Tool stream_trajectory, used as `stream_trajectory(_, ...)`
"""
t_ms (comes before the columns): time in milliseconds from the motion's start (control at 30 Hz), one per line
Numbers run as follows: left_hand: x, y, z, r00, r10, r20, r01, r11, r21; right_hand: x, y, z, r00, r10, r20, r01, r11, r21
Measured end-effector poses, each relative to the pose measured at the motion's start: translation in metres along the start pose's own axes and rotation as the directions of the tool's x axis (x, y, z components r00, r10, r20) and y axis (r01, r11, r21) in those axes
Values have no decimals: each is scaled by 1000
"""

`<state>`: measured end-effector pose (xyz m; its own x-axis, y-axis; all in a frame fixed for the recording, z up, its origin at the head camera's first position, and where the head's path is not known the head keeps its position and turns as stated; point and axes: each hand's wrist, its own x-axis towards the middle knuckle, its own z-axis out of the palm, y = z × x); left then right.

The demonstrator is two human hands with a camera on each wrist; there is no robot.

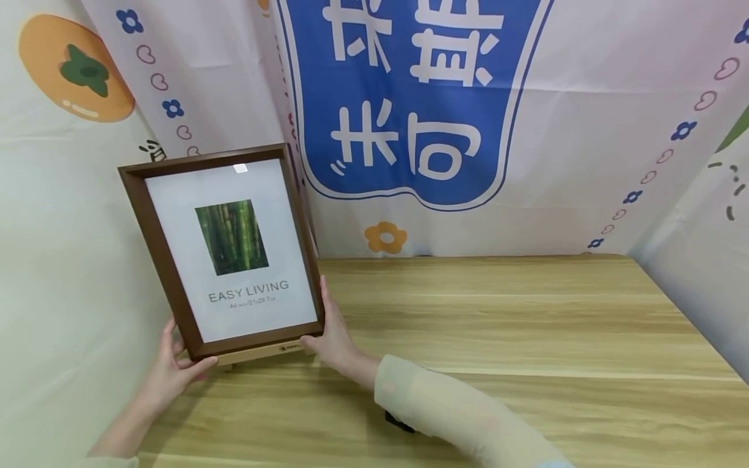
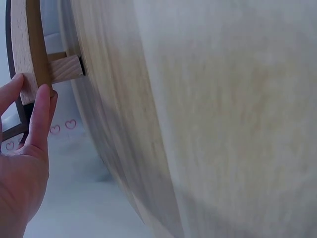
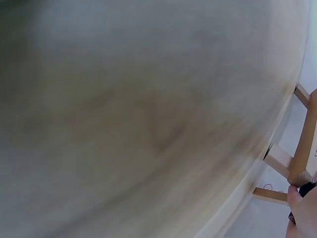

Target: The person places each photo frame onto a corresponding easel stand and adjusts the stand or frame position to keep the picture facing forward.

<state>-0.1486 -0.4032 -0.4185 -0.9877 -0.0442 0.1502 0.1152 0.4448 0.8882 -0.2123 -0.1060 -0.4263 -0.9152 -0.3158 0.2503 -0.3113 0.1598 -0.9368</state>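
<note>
Evenly, we should steady the brown A4 picture frame on the wooden easel ledge, at the tabletop's left; our left hand and right hand grip its lower corners.

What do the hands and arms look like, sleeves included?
Left hand and right hand: bare, five-fingered. Right sleeve: pale cream, faint pinkish patches, light blue patch. Left sleeve: pale edge only. Black piece by the right sleeve: mostly hidden, can't identify.
</note>
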Motion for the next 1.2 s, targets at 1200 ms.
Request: stream_trajectory(1200, 12, 40, 94, 998, 51, 35, -50, 999, -10, -22, 23, -97, 999, 19, -37, -19, 1000, 3)
